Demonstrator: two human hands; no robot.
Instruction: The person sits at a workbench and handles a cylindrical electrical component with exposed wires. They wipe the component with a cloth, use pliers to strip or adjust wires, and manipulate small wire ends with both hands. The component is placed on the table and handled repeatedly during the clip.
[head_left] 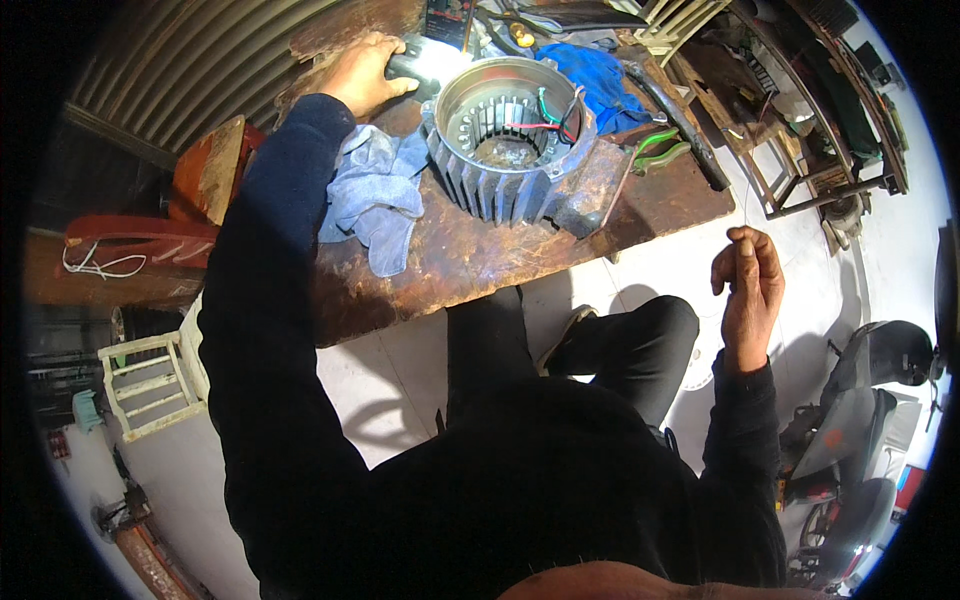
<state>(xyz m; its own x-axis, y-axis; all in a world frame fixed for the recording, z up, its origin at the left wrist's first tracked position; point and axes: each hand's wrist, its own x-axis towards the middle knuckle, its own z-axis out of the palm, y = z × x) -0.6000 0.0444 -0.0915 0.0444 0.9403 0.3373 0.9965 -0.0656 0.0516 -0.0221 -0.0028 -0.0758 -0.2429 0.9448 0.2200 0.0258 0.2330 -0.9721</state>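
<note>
At the back left of the worn wooden bench, my left hand (362,75) grips a dark cylindrical light (408,68), its white glow beside a finned metal motor housing (455,155). The housing stands open-topped, showing a slotted inner ring and red, green and dark wires. A crumpled light-blue cloth (375,190) lies below my left hand. My right hand (745,290) hangs in the air off the bench's right front, fingers curled and thumb against a finger; I cannot make out whether they hold something thin.
The bench (410,300) also carries a blue cloth (590,85), green-handled pliers (655,150) and a dark bar (680,125). A cream chair (150,390) stands lower left, red wooden pieces (140,245) at left, a metal rack (830,190) at right, a dark scooter (850,450) lower right.
</note>
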